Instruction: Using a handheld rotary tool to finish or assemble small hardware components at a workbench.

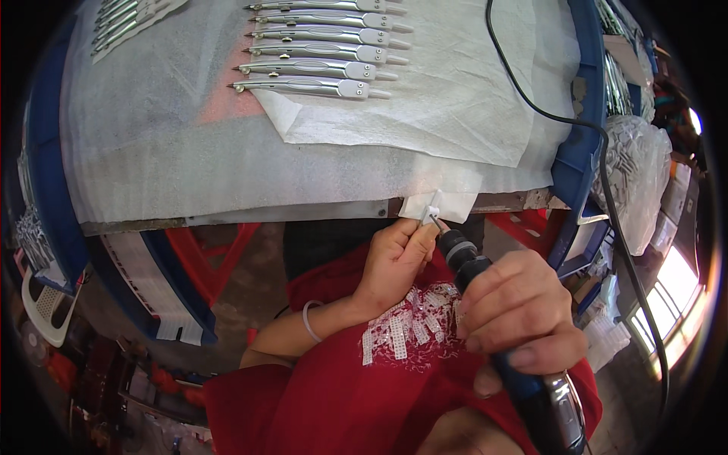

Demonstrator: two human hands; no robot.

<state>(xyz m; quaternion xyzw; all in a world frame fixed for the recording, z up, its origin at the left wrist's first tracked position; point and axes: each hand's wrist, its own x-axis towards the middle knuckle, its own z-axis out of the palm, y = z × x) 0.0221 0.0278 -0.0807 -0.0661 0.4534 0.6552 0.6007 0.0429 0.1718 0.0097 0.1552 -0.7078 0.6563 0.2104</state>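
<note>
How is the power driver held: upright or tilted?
Tilted: the driver slants in the right hand, its bit toward the picture's upper left.

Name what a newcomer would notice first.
Probably the power tool in the right hand, lower right, its tip at a pale part pinched in the left hand by the table edge. Next, the silver compasses in a row on the white sheet, top. Then the white scraps on the red cloth, lower middle.
</note>
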